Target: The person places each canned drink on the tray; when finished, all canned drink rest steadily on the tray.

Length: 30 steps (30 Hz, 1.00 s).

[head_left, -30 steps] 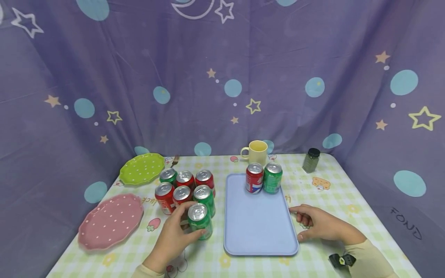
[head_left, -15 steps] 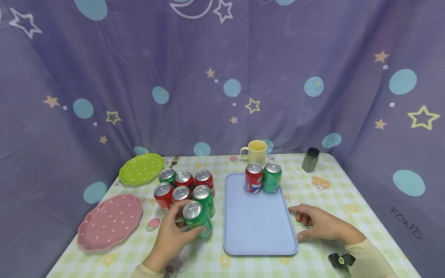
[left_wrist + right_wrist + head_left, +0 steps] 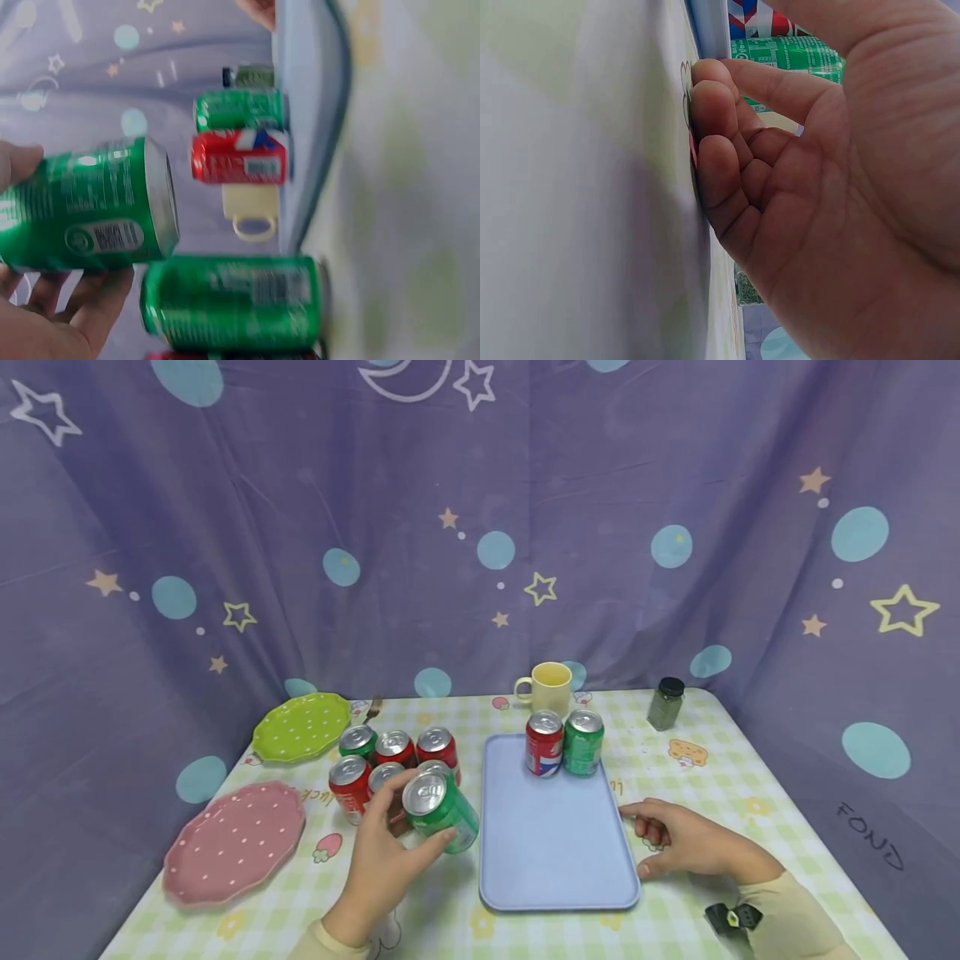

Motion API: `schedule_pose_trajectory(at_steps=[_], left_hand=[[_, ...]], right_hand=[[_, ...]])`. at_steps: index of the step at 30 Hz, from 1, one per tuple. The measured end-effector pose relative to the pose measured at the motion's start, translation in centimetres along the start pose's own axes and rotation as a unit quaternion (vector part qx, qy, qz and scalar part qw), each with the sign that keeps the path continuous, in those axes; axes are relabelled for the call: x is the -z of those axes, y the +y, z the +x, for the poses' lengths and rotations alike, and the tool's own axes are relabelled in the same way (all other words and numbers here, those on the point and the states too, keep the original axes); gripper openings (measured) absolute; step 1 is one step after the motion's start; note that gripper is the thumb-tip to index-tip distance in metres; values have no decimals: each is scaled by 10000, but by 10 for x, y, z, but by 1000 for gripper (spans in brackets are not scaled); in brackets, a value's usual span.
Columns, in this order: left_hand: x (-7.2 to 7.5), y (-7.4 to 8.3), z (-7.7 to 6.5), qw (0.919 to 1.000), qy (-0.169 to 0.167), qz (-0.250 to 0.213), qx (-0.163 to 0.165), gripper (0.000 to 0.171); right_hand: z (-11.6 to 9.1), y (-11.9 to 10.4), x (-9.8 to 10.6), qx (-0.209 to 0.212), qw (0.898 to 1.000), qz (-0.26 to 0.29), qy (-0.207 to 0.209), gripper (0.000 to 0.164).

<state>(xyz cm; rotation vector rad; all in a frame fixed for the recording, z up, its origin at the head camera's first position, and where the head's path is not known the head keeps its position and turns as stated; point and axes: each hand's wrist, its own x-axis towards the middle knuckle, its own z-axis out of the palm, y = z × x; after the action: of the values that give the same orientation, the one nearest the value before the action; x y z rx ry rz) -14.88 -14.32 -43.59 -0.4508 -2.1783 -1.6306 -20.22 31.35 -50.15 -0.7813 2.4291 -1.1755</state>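
My left hand (image 3: 384, 853) grips a green soda can (image 3: 456, 818) round its side, thumb on the near side. In the head view the can is tilted and raised off the cloth, its silver top toward the upper left. It overlaps another green can (image 3: 232, 300), which shows fully in the left wrist view. My right hand (image 3: 686, 839) rests on the table with its index fingertip and thumb at the right edge of a blue tray (image 3: 555, 852); the other fingers are loosely bent. On the tray's far end stand a red can (image 3: 543, 750) and a green can (image 3: 584, 747).
Several red and green cans (image 3: 348, 787) stand grouped left of the tray. Further left lie a pink dotted plate (image 3: 234, 843) and a lime dotted plate (image 3: 302, 727), with a fork (image 3: 372, 710) nearby. A yellow mug (image 3: 551, 689) and a dark-lidded jar (image 3: 665, 704) stand at the back.
My left hand has tilted the green can, then lifted it off the cloth and slightly toward the tray. My right hand stays at the tray's edge.
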Motion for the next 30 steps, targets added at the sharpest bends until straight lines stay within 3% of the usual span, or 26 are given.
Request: schedule_pose_trajectory(at_steps=[8,17,23,30], left_hand=[[-34,15,24,9994,11,-348,35,82],[-83,9,49,9971,100,-720,212,79],[-110,-3,63,9982,245,-439,317,77],[-130,-19,74,9955,376,63,871,76]], right_hand=[[0,-1,0,-42,10000,36,-16,87],[0,-3,0,-92,9999,46,-22,87],[-1,-3,0,-64,9999,88,-27,87],[-1,-3,0,-64,9999,124,-44,88]])
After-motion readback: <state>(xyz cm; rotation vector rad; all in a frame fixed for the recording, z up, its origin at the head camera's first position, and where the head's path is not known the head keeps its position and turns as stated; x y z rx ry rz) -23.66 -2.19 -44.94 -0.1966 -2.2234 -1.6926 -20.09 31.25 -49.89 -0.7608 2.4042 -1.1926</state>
